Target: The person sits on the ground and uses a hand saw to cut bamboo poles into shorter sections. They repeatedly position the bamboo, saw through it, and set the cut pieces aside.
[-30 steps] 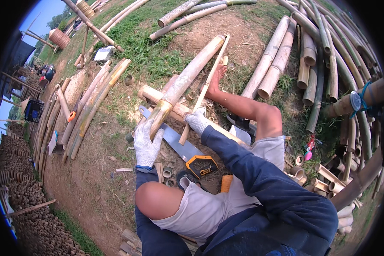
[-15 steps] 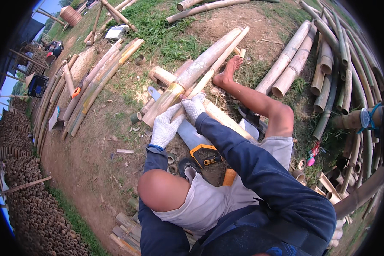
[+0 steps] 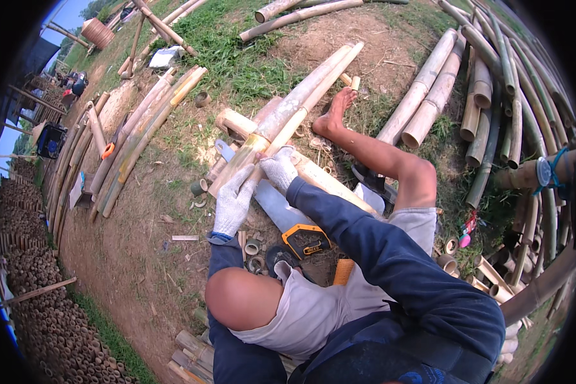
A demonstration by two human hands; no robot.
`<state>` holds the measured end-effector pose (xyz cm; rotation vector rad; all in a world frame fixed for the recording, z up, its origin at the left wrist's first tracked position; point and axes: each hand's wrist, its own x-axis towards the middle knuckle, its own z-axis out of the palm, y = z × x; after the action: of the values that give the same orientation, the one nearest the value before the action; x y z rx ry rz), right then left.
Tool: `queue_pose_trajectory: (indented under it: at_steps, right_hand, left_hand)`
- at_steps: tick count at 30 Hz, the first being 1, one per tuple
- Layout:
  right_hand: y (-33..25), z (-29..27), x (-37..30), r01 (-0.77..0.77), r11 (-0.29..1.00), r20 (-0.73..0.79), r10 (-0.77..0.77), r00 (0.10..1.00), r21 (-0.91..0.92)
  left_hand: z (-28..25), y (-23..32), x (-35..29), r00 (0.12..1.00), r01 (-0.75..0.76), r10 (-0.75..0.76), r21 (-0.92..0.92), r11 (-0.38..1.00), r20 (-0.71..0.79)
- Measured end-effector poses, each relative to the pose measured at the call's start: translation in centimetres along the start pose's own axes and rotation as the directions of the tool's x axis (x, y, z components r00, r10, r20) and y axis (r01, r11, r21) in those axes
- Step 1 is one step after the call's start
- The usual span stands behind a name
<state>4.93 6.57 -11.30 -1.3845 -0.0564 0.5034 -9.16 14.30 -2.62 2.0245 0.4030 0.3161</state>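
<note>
Palms and fingertips of both gloved hands hidden against the bamboo – exact grip hard to read. Near end of the long bamboo pole covered by the gloves; hand saw partly under the right sleeve, blade tip poking out beyond the poles. Lower body cut by the fisheye rim, knee and shorts filling the bottom centre.

Left hand in a white knit glove, arm in a blue sleeve coming up from below, fingers curled down over the pole's near end, pressing on it. Right hand also gloved, fist-like, wrapped around a thinner split strip lying alongside the pole – whether fully clenched, cannot tell.

Pole running from under both hands up and right toward the grass, resting across a short bamboo log. Bare foot stretched out just right of the pole. Cut bamboo rings on the dirt near the left wrist. Stacked poles far right, well apart.
</note>
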Motion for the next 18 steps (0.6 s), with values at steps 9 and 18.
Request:
queue_pose_trajectory:
  at_steps: [9,18]
  right_hand:
    - [0.9,2.6,-0.3,0.071,0.994,0.158,-0.058,0.986,-0.08]
    - [-1.5,1.7,-0.8,0.11,0.993,0.037,-0.108,0.993,-0.039]
  left_hand:
    - [-2.8,-1.6,-0.8,0.986,0.159,-0.161,-0.053,0.986,-0.032]
    - [-2.9,-0.4,1.1,0.994,0.079,-0.077,-0.017,0.997,0.072]
